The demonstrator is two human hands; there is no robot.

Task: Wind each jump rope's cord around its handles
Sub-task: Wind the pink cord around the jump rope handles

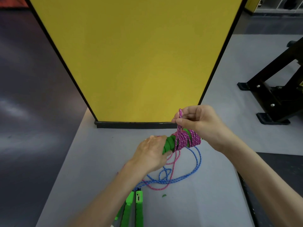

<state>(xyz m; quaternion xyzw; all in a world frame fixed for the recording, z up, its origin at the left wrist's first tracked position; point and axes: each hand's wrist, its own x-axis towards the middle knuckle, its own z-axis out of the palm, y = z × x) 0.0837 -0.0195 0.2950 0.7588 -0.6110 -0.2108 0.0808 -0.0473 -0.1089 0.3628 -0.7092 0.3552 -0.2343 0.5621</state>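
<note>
Pinching pink cord [180,113]: right hand [201,122] fingers [188,111]; left hand [150,153] grips handles [169,143]

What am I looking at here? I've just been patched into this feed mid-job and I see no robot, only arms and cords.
There is no machine here. A person works with bare hands, and the one picture comes from a camera worn on their head, looking forward and down.

The left hand grips one end of the green handles, which carry many turns of pink cord. The right hand pinches a loop of that cord in its fingers just above the bundle.

More pink cord trails loose on the grey table, tangled with a blue cord that leads to the second handles, also green, near the bottom edge. A yellow panel stands behind.
</note>
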